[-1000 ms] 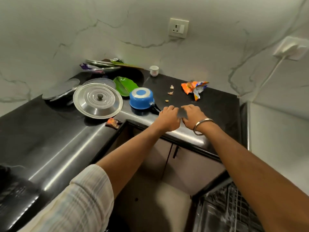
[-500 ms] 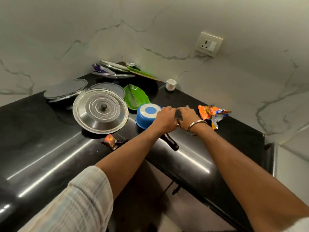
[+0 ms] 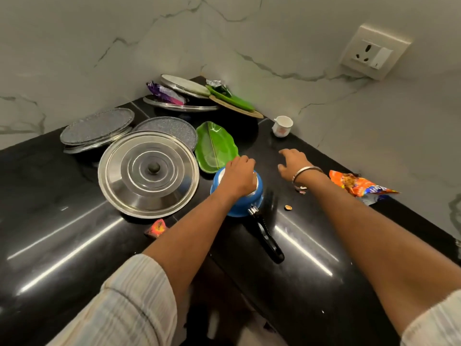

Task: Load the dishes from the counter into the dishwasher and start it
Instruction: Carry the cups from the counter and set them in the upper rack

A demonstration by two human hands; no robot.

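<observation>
A saucepan (image 3: 243, 206) is set upside down at the counter's (image 3: 62, 245) middle. A steel lid (image 3: 149, 174) is placed at its 9 o'clock, a leaf-shaped plate (image 3: 214, 146) at 11, a cup (image 3: 282, 126) at 1, a snack packet (image 3: 359, 187) at 3.

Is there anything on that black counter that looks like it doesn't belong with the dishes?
Yes: litter among the dishes. An orange snack wrapper lies crumpled at the right edge, a small red wrapper sits in front of the big steel lid, and a purple packet is wedged in the corner plate stack.
</observation>
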